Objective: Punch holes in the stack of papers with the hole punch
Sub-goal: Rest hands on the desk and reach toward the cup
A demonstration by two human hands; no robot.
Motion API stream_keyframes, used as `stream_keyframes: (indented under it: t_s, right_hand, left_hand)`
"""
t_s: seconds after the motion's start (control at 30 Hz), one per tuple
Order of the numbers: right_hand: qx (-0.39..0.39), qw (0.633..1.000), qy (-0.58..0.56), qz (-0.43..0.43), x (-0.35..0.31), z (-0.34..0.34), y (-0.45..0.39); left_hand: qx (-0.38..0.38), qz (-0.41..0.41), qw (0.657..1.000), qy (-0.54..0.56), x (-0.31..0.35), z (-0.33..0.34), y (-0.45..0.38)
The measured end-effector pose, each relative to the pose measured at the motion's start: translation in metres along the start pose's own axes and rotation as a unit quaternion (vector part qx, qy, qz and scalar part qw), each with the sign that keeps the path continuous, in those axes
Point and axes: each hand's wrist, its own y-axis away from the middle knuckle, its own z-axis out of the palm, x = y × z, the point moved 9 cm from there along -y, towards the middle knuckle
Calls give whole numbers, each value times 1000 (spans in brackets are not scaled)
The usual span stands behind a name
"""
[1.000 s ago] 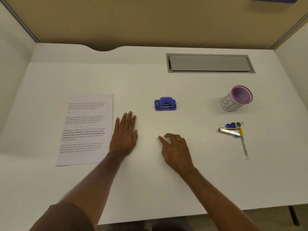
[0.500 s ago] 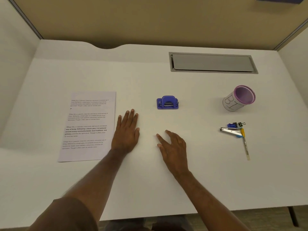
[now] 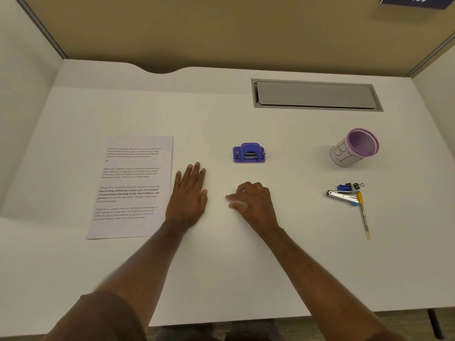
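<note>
A white table (image 3: 221,124) fills the view, boxed in by pale side panels and a tan back wall, with a grey hatch (image 3: 316,96) set into its far right part. At the left lies one stack of papers (image 3: 133,185), printed side up, its long axis running away from the person; how many sheets it holds cannot be told. Just beside its right edge rests the left hand (image 3: 189,195), flat on the table with fingers straight and together, holding nothing. Right of that, the right hand (image 3: 251,201) sits on the table with its fingers loosely curled and also holds nothing. One blue hole punch (image 3: 249,153) stands beyond the two hands, a little to the right of the gap between them, its long axis across the table. The right hand looks the nearer of the two to it, while the left is plainly nearer the papers, so each hand is likely placed for its own pick. Further right stand one purple-rimmed cup (image 3: 354,147) and, nearer the person, a small heap of clips (image 3: 348,191) with one pen (image 3: 364,215). No holes are punched yet, as papers and punch lie well apart.
</note>
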Motion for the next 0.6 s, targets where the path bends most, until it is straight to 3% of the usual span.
stream_keyframes:
  t_s: [0.17,0.47,0.6]
  right_hand:
    - [-38,998,-32,-43,2,3,-15]
    - [-44,971,124,-198,-14,15,-16]
    - [-15,966,155,-208,-13,7,-15]
  left_hand:
    - [-1,-1,1000,-6,-2,2,0]
    - [1,1,1000,-5,-1,1,1]
    - [4,3,1000,-4,0,-1,0]
